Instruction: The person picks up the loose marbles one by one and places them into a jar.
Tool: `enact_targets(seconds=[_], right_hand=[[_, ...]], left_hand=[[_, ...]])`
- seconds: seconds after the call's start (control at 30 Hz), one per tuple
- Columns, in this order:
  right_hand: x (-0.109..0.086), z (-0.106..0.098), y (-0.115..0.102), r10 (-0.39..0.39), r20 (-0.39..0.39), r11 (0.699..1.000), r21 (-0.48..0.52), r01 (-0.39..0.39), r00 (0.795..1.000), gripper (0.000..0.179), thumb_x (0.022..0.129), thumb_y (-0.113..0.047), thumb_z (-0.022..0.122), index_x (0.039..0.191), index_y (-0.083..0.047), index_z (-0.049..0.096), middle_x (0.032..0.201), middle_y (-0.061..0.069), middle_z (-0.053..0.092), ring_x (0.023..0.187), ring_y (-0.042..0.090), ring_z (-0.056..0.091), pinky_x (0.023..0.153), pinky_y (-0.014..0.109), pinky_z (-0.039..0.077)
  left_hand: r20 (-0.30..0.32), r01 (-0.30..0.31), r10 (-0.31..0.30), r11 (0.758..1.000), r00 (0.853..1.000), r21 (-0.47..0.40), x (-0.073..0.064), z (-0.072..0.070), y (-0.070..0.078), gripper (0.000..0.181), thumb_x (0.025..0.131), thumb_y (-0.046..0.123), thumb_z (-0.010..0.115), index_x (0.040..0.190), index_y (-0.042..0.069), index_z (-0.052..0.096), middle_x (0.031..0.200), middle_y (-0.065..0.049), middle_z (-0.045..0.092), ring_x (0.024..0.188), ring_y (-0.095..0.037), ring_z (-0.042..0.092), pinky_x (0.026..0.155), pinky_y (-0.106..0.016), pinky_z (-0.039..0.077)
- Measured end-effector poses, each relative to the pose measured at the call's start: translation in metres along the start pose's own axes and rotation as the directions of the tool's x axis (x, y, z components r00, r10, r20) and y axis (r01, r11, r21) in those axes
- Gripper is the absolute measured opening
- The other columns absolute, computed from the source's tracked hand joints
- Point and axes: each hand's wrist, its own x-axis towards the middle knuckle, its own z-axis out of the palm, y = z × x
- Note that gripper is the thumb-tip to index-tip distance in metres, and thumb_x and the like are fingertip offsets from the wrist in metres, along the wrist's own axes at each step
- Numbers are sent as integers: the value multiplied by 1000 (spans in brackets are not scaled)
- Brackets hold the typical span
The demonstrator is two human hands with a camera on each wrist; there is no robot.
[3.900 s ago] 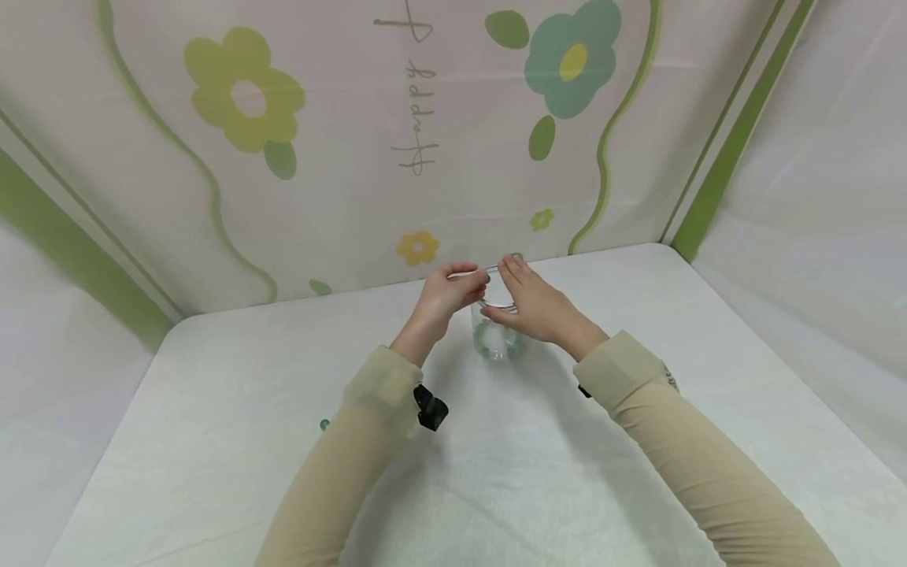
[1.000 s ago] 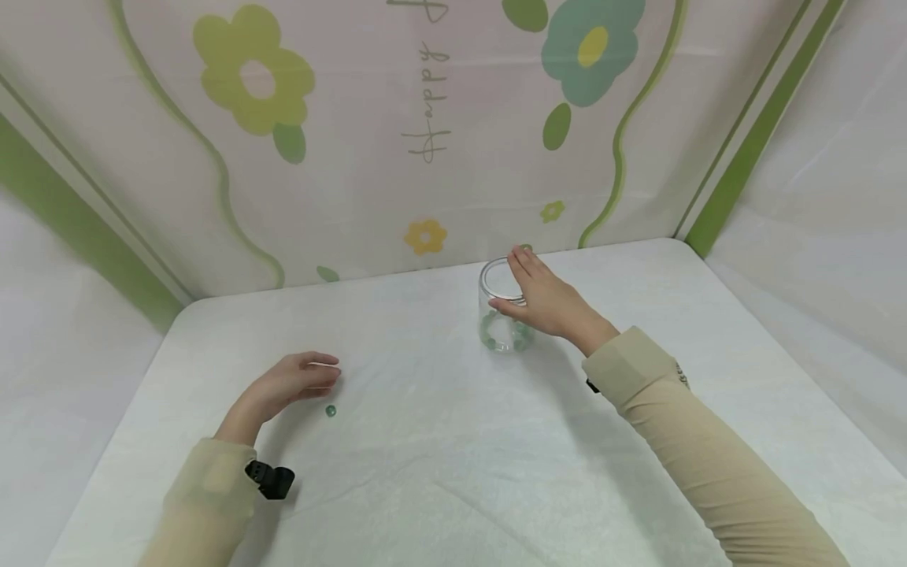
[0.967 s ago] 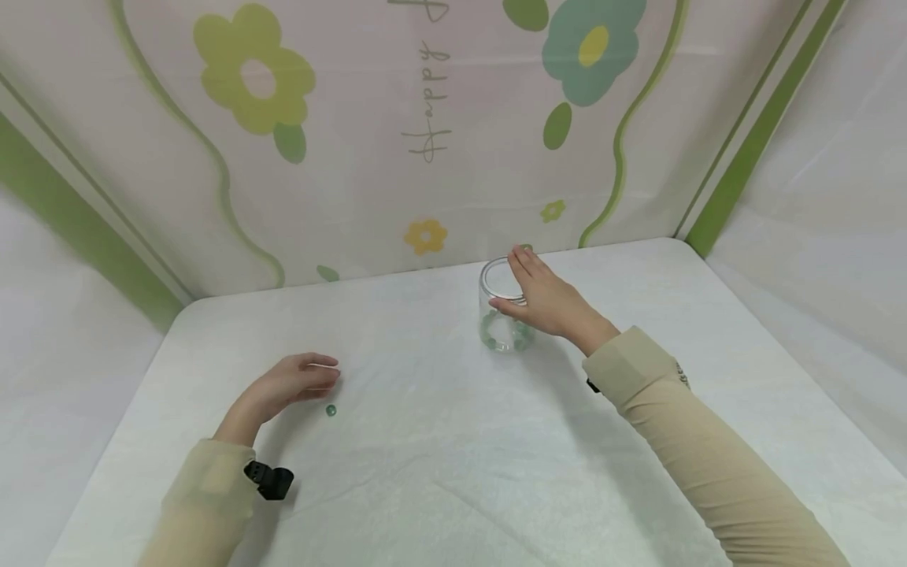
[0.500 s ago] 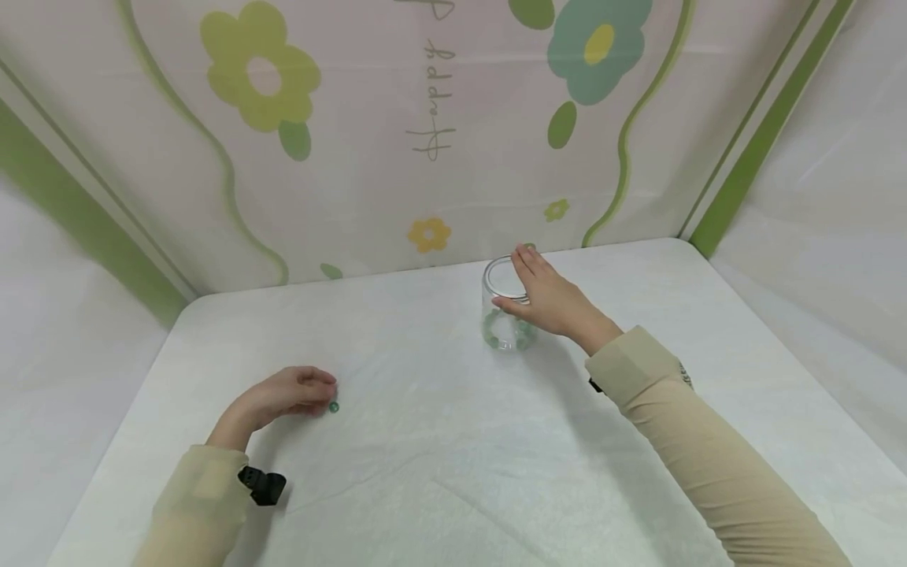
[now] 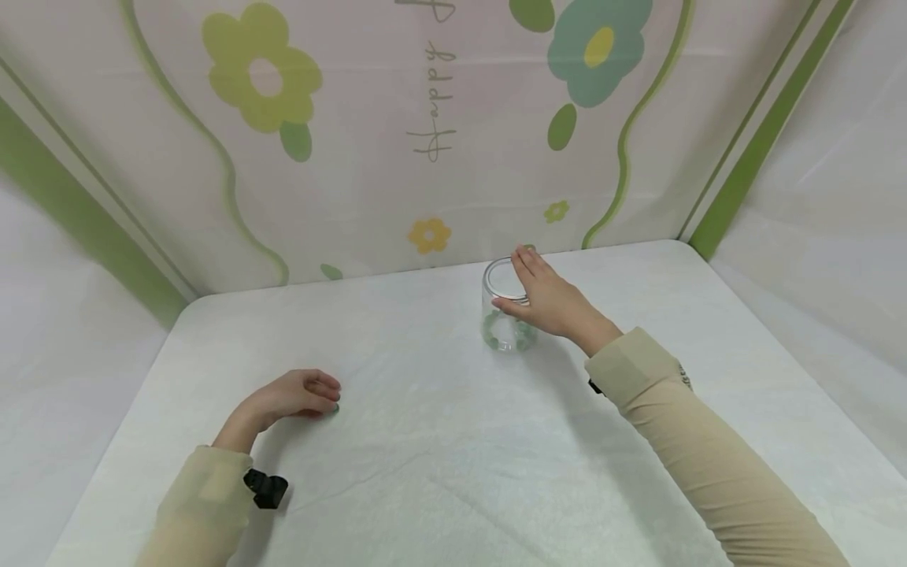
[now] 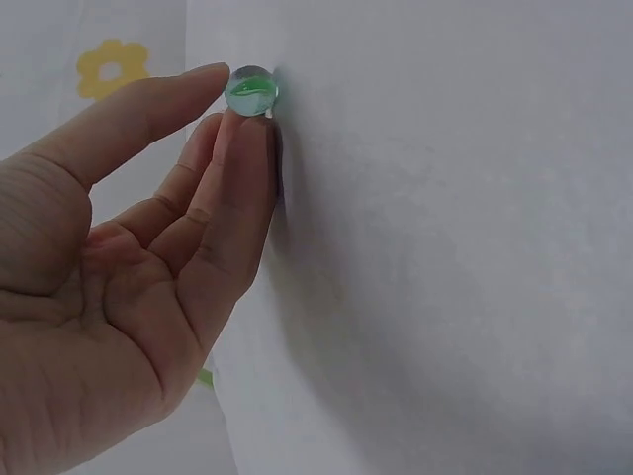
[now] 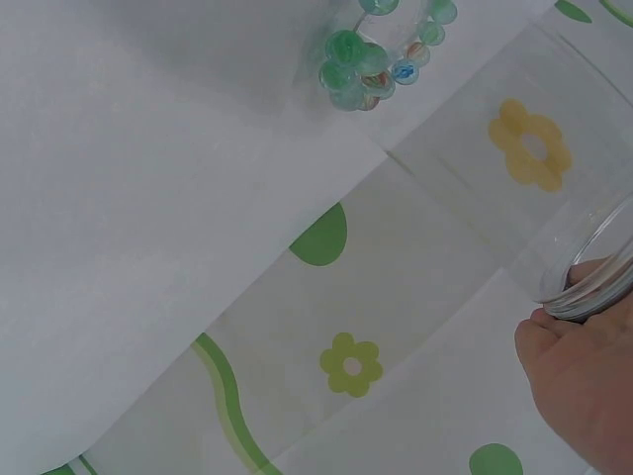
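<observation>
Pinching a green glass marble [image 6: 252, 91] between thumb and fingertips, the left hand [image 5: 298, 396] rests low on the white counter [image 5: 453, 472], near its left side; in the left wrist view the thumb lies along one side of the marble and the index and middle fingers [image 6: 232, 188] press it from the other, while the marble still touches the cloth. Well apart, toward the back of the counter, the right hand [image 5: 549, 299] steadies a clear glass jar [image 5: 505, 315], thumb and fingers curled around its rim; the right wrist view shows the thumb tip against the rim of the glass and a cluster of marbles [image 7: 381, 45] already lying on the jar's bottom. As a judgement, the step in hand is the pick-up of a loose marble, with the grasp just closing and the lift not yet made. What follows would call for raising the marble cleanly off the cloth without letting it roll out of the pinch, carrying it across to the jar's open mouth, and releasing it there, while the right hand keeps the jar upright and clear of the opening.
</observation>
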Motion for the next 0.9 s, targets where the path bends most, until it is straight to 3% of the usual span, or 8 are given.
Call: enact_targets(seconds=[0.3, 0.5, 0.7, 0.9], right_hand=[[1, 1, -1, -3, 7, 1000, -4, 3, 1000, 88, 96, -54, 46, 152, 3, 6, 161, 18, 0, 150, 32, 0, 124, 49, 13], [1, 1, -1, -7, 8, 1000, -3, 7, 1000, 89, 96, -54, 46, 152, 3, 6, 161, 18, 0, 150, 32, 0, 124, 48, 13], [1, 1, -1, -2, 10, 1000, -1, 2, 1000, 89, 96, -54, 46, 152, 2, 6, 162, 17, 0, 150, 31, 0, 124, 48, 13], [0, 1, -2, -6, 10, 1000, 0, 6, 1000, 89, 96, -54, 46, 152, 2, 6, 161, 17, 0, 150, 32, 0, 124, 49, 13]], left_hand=[[-10, 11, -11, 999, 1000, 47, 1, 1, 0, 39, 87, 12, 68, 118, -7, 54, 106, -10, 68, 86, -9, 64, 77, -25, 57], [-23, 16, -15, 999, 1000, 34, 0, 1, 0, 41, 89, 19, 66, 120, -5, 54, 108, -11, 67, 89, -10, 63, 81, -27, 56], [-25, 12, -14, 998, 1000, -67, -1, 0, 0, 51, 92, 24, 64, 129, -7, 48, 113, -8, 63, 92, -7, 62, 84, -24, 55], [-8, 16, -18, 976, 1000, -217, 5, -2, 3, 60, 94, 26, 61, 138, -8, 38, 103, 3, 63, 89, -3, 62, 82, -20, 54]])
